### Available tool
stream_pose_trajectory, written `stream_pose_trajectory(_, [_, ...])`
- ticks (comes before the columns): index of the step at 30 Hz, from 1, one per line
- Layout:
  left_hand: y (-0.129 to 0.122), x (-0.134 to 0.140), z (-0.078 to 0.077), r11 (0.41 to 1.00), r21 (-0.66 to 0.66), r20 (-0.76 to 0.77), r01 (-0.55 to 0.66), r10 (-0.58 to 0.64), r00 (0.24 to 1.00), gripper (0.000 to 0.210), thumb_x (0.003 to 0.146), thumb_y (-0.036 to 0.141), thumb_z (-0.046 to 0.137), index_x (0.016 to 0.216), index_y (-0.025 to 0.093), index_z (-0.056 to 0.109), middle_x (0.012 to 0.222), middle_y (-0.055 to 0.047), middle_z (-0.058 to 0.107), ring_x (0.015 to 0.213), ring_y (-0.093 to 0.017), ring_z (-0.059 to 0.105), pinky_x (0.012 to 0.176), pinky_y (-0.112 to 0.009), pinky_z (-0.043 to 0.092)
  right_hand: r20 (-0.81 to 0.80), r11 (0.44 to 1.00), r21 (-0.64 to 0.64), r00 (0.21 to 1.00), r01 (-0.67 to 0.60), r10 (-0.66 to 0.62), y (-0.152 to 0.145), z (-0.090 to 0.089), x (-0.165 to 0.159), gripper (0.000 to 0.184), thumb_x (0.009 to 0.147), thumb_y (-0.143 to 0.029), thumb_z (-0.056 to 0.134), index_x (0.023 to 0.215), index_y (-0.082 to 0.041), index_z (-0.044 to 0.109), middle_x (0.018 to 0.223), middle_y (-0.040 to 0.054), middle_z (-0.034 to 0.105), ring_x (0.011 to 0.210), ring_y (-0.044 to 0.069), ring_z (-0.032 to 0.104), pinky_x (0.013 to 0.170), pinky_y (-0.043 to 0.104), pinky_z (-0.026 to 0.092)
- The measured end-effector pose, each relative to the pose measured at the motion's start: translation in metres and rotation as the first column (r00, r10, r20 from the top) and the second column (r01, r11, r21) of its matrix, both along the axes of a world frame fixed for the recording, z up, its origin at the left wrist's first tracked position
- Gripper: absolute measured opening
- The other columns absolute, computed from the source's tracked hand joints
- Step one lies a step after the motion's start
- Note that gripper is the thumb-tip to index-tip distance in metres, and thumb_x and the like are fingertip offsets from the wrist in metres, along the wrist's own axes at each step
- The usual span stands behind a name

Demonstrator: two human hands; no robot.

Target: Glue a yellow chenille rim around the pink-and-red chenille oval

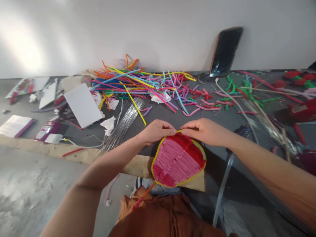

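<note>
Both hands pinch the far edge of a flat, rounded pipe cleaner craft piece [176, 161] in front of my body. Pink strips fill most of it, a red area shows at the upper right, and a yellow pipe cleaner runs round its rim. An orange and red stem [145, 194] slants down from its lower left toward my clothes. My left hand [159, 131] grips the top edge from the left, thumb and finger together. Close beside it, my right hand [199, 131] pinches the same yellow edge from the right. The fingertips hide a short stretch of the rim.
A pile of coloured pipe cleaners [138, 80] lies along the wall, with cut pieces to its right. A phone [225, 52] leans upright there. Left are a white card [84, 105], silver wires [125, 123] and a purple box [48, 129]. A clear tube [223, 189] hangs at right.
</note>
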State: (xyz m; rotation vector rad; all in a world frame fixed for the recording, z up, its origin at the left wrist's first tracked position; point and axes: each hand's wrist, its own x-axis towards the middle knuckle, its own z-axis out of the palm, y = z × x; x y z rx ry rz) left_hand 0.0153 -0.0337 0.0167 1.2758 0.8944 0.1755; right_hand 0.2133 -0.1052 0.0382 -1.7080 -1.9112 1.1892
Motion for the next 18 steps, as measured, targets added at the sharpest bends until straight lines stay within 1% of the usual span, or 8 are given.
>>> stream_pose_trajectory(2, [0.000,0.000,-0.001,1.000,-0.003,-0.001,-0.017,0.017,1.000,0.014,0.070,0.027,0.072,0.071,0.013,0.070,0.060,0.001,0.066,0.054,-0.008,0.056,0.057,-0.020,0.043,-0.033,0.998,-0.015,0.997,0.065,-0.066,-0.004,0.001,0.007,0.043,0.090,-0.050,0.042,0.102,-0.022,0.071,0.092,0.0025,0.075,0.074,0.016,0.066,0.066,0.027,0.046])
stream_pose_trajectory(4, [0.001,0.000,-0.003,1.000,0.007,-0.001,-0.030,0.030,1.000,0.012,0.071,0.025,0.070,0.070,0.013,0.070,0.061,0.001,0.066,0.054,-0.007,0.056,0.057,-0.020,0.043,-0.047,0.992,-0.034,0.991,0.121,-0.122,-0.009,0.002,0.014,0.046,0.090,-0.052,0.040,0.101,-0.020,0.071,0.087,0.0033,0.075,0.067,0.015,0.064,0.060,0.026,0.046])
stream_pose_trajectory(6, [0.002,0.000,-0.004,0.999,0.017,0.000,-0.037,0.037,0.999,0.012,0.071,0.024,0.070,0.070,0.013,0.070,0.062,0.001,0.066,0.054,-0.007,0.056,0.057,-0.019,0.043,-0.046,0.990,-0.030,0.989,0.137,-0.138,-0.014,0.002,0.018,0.040,0.088,-0.049,0.045,0.098,-0.022,0.072,0.085,0.0022,0.075,0.069,0.015,0.065,0.062,0.026,0.046])
stream_pose_trajectory(9, [0.002,0.001,-0.007,0.999,0.004,0.002,-0.043,0.043,0.999,0.012,0.071,0.024,0.070,0.070,0.013,0.070,0.062,0.001,0.066,0.054,-0.007,0.056,0.056,-0.019,0.043,-0.034,0.991,-0.012,0.990,0.136,-0.136,-0.023,-0.001,0.017,0.026,0.085,-0.039,0.053,0.095,-0.026,0.073,0.092,-0.0009,0.076,0.080,0.016,0.068,0.072,0.027,0.048])
stream_pose_trajectory(11, [0.001,0.001,-0.008,0.999,-0.005,0.001,-0.050,0.050,0.999,0.012,0.071,0.024,0.071,0.069,0.013,0.069,0.062,0.001,0.066,0.054,-0.007,0.056,0.055,-0.019,0.043,-0.017,0.990,-0.002,0.990,0.143,-0.143,-0.027,-0.003,0.014,0.022,0.084,-0.035,0.054,0.092,-0.027,0.073,0.094,-0.0025,0.076,0.086,0.017,0.068,0.076,0.028,0.048])
stream_pose_trajectory(14, [0.000,0.001,-0.008,0.998,-0.005,0.006,-0.063,0.063,0.998,0.012,0.070,0.024,0.071,0.069,0.012,0.069,0.063,0.000,0.066,0.055,-0.007,0.056,0.056,-0.019,0.043,0.008,0.988,-0.006,0.988,0.157,-0.157,-0.031,-0.005,0.009,0.020,0.083,-0.033,0.055,0.088,-0.026,0.073,0.090,-0.0031,0.076,0.083,0.017,0.068,0.074,0.028,0.048])
stream_pose_trajectory(18, [-0.001,0.002,-0.007,0.997,-0.003,0.007,-0.076,0.076,0.997,0.014,0.070,0.025,0.071,0.069,0.012,0.069,0.062,0.000,0.065,0.055,-0.007,0.056,0.056,-0.019,0.043,-0.014,0.982,-0.008,0.981,0.191,-0.191,-0.035,-0.007,0.007,0.019,0.083,-0.033,0.056,0.088,-0.026,0.072,0.088,-0.0025,0.076,0.081,0.017,0.068,0.072,0.027,0.049])
